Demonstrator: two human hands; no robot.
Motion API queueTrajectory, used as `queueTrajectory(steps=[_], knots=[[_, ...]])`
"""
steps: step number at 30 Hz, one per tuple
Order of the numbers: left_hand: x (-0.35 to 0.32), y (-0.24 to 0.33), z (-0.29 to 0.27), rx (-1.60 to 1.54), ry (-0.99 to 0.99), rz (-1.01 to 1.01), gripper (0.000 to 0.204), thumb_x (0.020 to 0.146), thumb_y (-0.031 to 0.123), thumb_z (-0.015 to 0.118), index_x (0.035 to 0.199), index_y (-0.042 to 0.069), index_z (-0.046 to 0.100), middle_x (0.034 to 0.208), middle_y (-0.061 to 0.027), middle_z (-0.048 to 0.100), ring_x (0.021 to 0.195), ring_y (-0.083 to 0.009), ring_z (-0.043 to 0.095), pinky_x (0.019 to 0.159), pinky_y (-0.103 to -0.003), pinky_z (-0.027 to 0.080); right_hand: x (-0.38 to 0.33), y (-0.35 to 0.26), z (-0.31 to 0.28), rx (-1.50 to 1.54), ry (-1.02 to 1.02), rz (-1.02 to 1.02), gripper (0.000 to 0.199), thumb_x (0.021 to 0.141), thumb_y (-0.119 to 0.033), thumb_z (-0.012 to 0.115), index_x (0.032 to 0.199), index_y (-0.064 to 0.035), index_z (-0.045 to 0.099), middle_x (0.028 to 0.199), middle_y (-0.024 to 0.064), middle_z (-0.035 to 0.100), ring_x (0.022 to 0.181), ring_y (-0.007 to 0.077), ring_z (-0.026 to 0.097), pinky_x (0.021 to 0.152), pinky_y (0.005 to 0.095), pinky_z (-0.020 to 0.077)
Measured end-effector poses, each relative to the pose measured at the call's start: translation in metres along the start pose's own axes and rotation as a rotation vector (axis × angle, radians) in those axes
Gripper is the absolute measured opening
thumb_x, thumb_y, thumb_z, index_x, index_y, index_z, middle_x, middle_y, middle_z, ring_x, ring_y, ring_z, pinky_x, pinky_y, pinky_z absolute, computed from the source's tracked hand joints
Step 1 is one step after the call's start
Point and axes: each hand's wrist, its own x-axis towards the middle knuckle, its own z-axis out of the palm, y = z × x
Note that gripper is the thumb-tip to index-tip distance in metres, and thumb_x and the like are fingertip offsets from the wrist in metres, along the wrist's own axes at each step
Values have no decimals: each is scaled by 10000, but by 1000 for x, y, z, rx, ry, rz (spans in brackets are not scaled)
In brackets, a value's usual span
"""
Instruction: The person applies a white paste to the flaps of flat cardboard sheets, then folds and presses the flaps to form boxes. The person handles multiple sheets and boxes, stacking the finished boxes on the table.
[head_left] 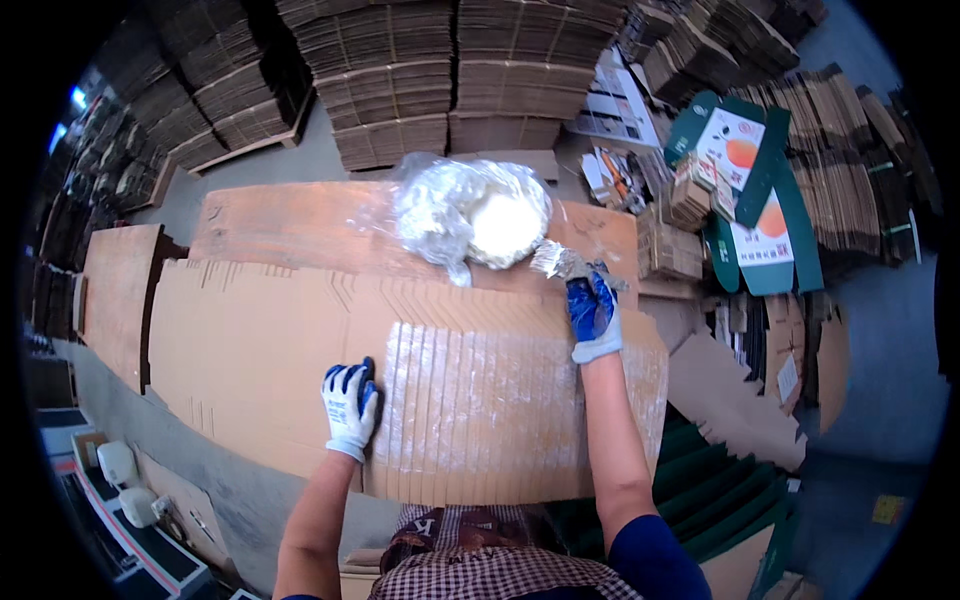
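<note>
My right hand (594, 318), in a white and blue work glove, is closed around a paste brush (560, 262). Its bristles are coated white and sit beside a plastic-lined tub of white paste (497, 226). In a matching glove, my left hand (350, 408) rests on the cardboard with its fingers apart, holding nothing. Just right of it, overlapping cardboard sheets (480, 400) fan out in narrow strips smeared with white paste. More flat cardboard (250, 350) lies to the left. Crumpled clear plastic (432, 212) spills over the tub's left side.
A wooden table (290, 225) carries the work. Tied stacks of cardboard (385, 90) rise behind it. Green printed cartons (750, 190) lie at the right, and dark green sheets (710, 500) sit low at the right. Another wooden board (118, 300) stands at the left.
</note>
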Motion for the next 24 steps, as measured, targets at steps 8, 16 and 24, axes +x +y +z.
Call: queueTrajectory(steps=[8,16,24], knots=[[8,15,-8,-24,-2,-8,409,880,289,635,1240,95,634,1179,-134,612,1146,-357,524,1089,-531,345,86,11,-19,-67,270,261,301,1003,-230,514,1183,-12,617,1194,177,661,1093,322,626,1023,434,502],[-4,0,-22,-155,23,3,413,914,320,616,1254,85,622,1179,-147,620,1130,-354,542,1060,-496,380,-119,38,45,-423,8,238,229,1004,-309,584,1138,-131,639,1028,66,687,893,191,662,785,348,566],[-1,-36,-22,-1237,23,-254,367,1039,267,495,1312,52,612,1301,-122,635,1231,-268,564,1091,-396,404,-285,225,153,-1125,-150,-83,497,986,-179,580,1444,-29,459,1332,132,577,1147,271,592,950,388,504]])
